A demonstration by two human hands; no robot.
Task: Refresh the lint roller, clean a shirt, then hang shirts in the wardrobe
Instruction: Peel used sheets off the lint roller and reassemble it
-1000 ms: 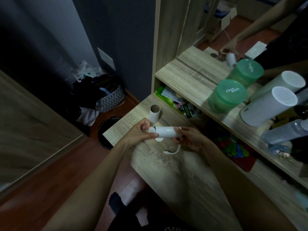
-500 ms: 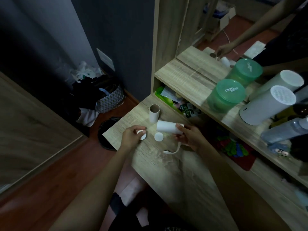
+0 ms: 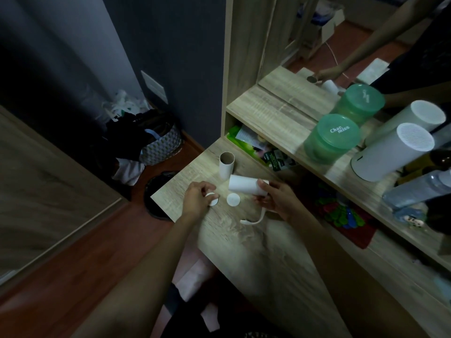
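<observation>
Our left hand (image 3: 196, 201) pinches a white cap (image 3: 212, 200), fingers curled on it, low at the desk (image 3: 244, 242). Our right hand (image 3: 280, 201) clamps its fingers round the roller (image 3: 244, 187), near an upright core (image 3: 227, 167) and a second cap (image 3: 233, 199).

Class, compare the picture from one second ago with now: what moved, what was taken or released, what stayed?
The left hand let go of the white roll and moved left, down to the desk, pinching a small white cap. The right hand still holds the roll. The loose white disc and upright cardboard tube stayed put.
</observation>
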